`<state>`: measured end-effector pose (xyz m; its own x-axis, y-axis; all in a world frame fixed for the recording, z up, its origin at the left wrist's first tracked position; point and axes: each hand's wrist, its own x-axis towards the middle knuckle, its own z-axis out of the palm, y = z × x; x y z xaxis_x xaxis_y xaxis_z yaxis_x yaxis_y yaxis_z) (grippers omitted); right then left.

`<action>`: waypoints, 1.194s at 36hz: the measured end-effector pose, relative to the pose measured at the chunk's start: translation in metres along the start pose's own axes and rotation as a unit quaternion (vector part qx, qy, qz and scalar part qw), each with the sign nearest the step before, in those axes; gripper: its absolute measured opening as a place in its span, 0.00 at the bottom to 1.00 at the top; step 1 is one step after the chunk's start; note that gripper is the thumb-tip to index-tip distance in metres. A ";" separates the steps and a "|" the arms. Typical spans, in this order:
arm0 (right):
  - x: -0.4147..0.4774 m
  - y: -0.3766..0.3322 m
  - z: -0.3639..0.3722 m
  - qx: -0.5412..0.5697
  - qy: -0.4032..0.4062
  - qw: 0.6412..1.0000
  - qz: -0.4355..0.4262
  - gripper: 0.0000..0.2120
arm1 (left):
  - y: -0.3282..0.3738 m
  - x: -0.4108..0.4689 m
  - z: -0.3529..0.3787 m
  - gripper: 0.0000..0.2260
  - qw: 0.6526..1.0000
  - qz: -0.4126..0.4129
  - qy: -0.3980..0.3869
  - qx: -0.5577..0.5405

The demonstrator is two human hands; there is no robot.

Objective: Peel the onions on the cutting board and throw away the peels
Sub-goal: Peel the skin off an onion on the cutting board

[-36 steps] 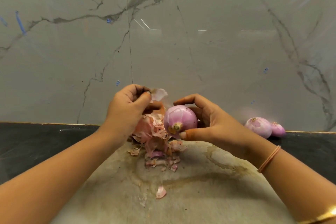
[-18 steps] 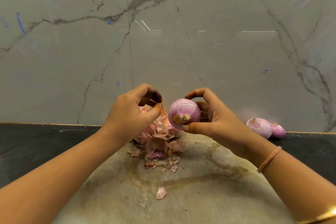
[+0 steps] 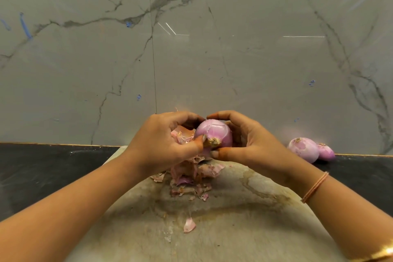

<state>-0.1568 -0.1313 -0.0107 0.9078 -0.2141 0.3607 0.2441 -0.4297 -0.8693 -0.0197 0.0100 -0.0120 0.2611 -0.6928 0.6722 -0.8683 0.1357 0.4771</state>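
We hold the onion (image 3: 213, 134) in our R hand (image 3: 253, 144), fingers curled over top, thumb under, just above the peels (image 3: 191, 176) on the board (image 3: 234, 229). Root end points toward us & slightly L, so L hand (image 3: 161, 144), thumb pinching there, is nearer.

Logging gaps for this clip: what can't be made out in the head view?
Head view:
Far side of held onion: behind left hand and right hand.
Back of peel pile: under left hand.
Part of small onion: behind bigger onion.
Near edge of cutting board: cut by frame bottom.
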 end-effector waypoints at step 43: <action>0.002 0.003 -0.003 -0.050 0.041 0.998 0.009 0.24 | 0.004 0.000 0.002 0.17 0.974 0.122 0.062 0.179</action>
<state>-0.1550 -0.1360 -0.0112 0.8793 -0.2919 0.3763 0.1895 -0.5105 -0.8387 -0.0236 0.0090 -0.0113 0.0571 -0.5775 0.8144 -0.9966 0.0156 0.0809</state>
